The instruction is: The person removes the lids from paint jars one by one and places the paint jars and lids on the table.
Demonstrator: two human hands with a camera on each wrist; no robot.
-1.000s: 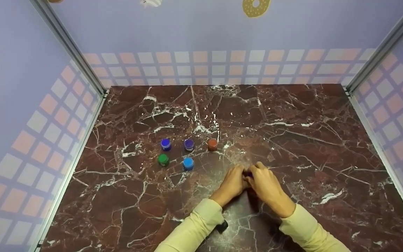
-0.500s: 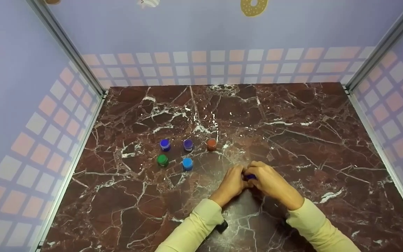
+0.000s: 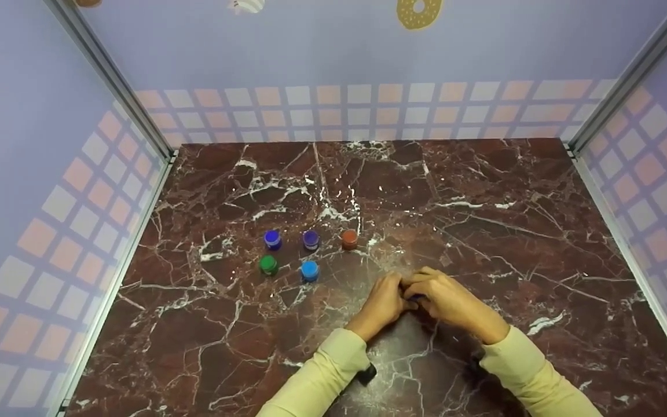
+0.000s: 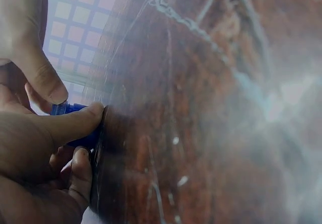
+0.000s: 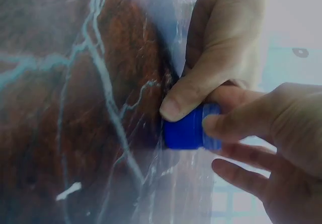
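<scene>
Close over the table, both hands meet at a small blue paint jar (image 5: 183, 135). My left hand (image 3: 384, 301) grips the jar's body, its thumb across the side in the right wrist view. My right hand (image 3: 446, 298) pinches the ribbed, translucent lid (image 5: 211, 142) between thumb and fingers. The left wrist view shows the jar (image 4: 83, 141) partly covered by fingers, with the lid seated on it. From the head view, the hands hide almost all of the jar.
Left of the hands stand several small paint jars: a blue jar (image 3: 272, 240), a purple jar (image 3: 311, 240), an orange-brown jar (image 3: 349, 240), a green jar (image 3: 268, 265) and a light blue jar (image 3: 310, 271). Patterned walls (image 3: 333, 52) enclose the marble-patterned table (image 3: 194, 347).
My right hand has turned about the jar's lid, its wrist and forearm swinging outward to the right. The left hand keeps its place. The standing jars have not moved.
</scene>
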